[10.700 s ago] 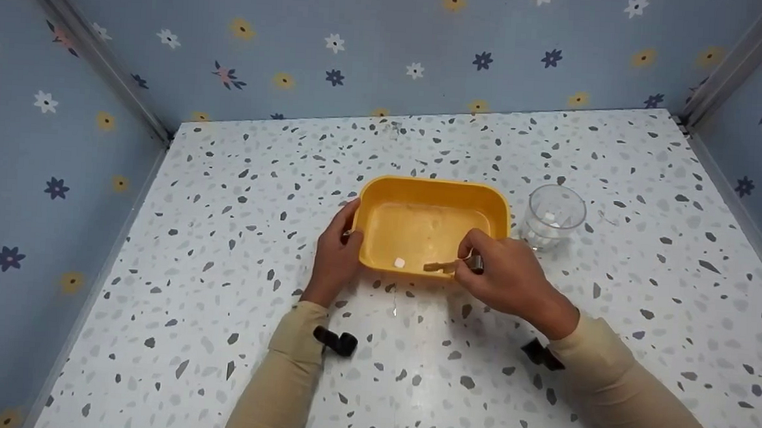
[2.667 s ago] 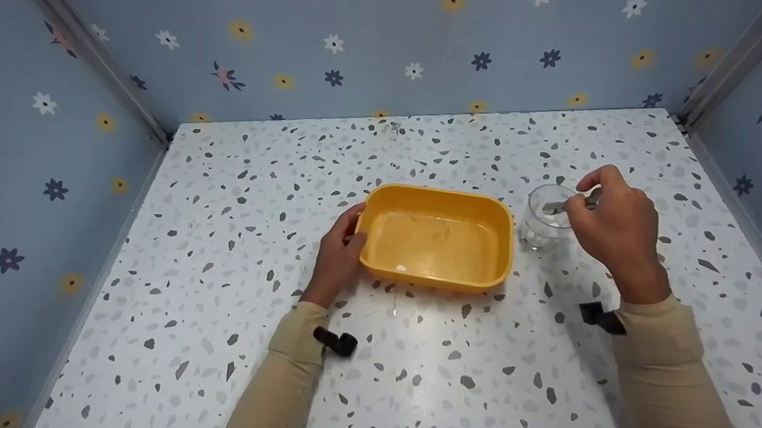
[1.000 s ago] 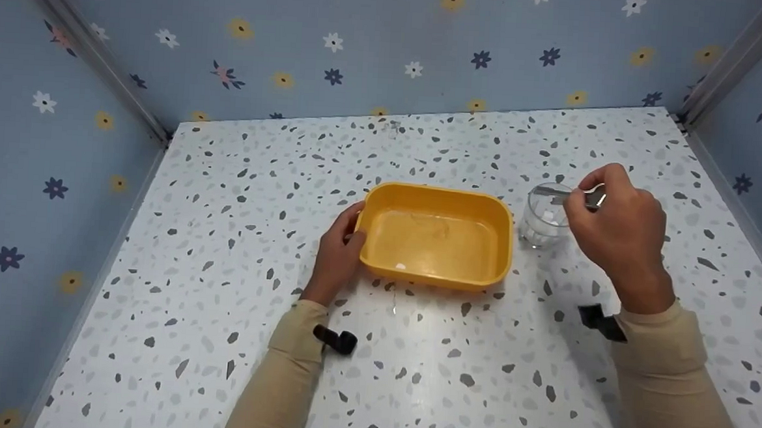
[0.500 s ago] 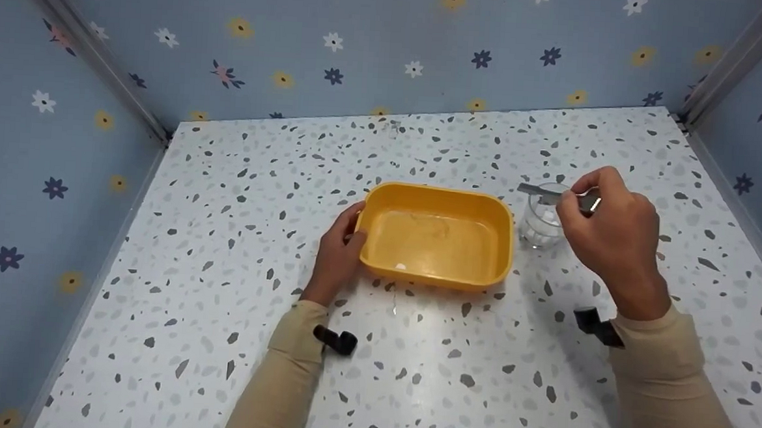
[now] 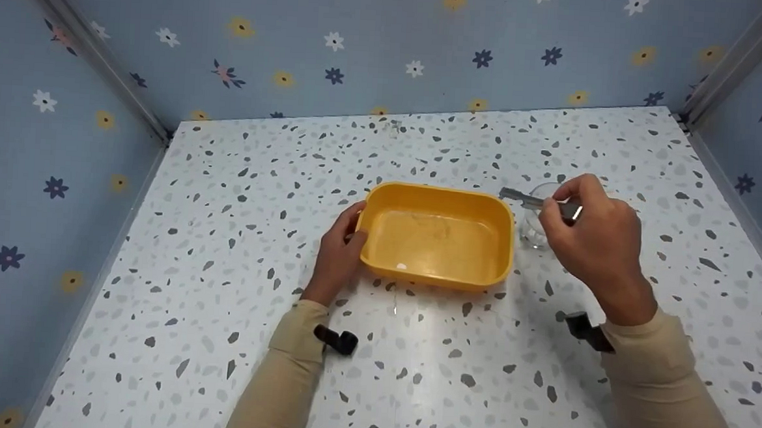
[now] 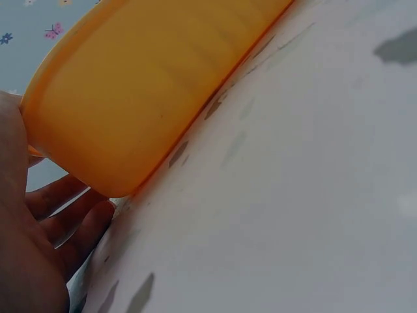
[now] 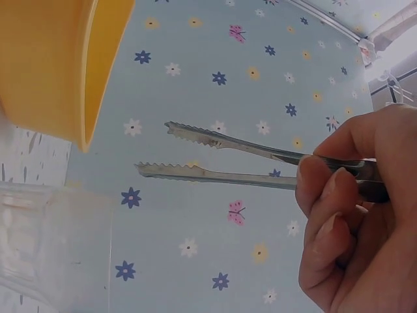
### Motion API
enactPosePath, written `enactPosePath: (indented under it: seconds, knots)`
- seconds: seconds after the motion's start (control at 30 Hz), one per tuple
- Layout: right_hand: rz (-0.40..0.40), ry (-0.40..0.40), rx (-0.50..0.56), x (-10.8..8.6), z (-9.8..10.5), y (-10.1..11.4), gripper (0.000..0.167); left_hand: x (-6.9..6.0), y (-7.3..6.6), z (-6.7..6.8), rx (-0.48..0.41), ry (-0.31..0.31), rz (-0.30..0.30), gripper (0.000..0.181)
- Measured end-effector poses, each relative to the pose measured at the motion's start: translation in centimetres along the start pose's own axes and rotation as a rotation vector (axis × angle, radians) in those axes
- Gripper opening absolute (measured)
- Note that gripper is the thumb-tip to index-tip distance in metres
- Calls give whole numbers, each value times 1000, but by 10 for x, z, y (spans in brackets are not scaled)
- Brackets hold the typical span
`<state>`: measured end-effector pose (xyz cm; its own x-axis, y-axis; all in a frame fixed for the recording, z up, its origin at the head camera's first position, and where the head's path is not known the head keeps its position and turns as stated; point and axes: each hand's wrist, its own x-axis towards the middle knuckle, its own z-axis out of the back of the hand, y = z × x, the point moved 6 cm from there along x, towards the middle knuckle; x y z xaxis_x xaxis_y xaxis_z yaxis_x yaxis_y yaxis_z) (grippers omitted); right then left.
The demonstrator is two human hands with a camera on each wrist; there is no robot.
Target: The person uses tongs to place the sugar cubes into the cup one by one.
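Note:
My left hand (image 5: 338, 254) holds the left end of a yellow plastic tub (image 5: 509, 240); in the left wrist view, fingers lie against and below its end wall (image 6: 117, 98). Near the tub's front wall lies a small white piece (image 5: 402, 266), mostly hidden by the rim. My right hand (image 5: 598, 242) pinches small metal tongs (image 5: 528, 199) above a clear glass (image 5: 531, 235). In the right wrist view the serrated tong tips (image 7: 189, 134) stand apart with nothing between them. White pieces show low in the glass, partly covered by the hand.
The speckled white table (image 5: 425, 366) extends around the tub. Blue flowered panels (image 5: 390, 45) stand behind it and on both sides. Black wrist cameras (image 5: 338, 341) are strapped to both sleeves.
My right hand brought the tongs from inside the tub to the glass, then raised them and shifted left, tips now near the tub's right rim. The left hand keeps its hold; the tub turned slightly.

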<state>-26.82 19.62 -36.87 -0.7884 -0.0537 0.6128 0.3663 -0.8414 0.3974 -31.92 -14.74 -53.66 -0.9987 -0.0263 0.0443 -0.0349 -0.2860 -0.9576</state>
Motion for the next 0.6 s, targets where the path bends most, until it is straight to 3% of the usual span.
enactPosePath:
  seconds: [0.37,0.6]
  knots:
    - [71,-6,4,-2,-11,12,10,1,2,0,10,-3,24,49]
    - [78,33,36,-5,-16,14,9,0,2,0,8,-4,20,49]
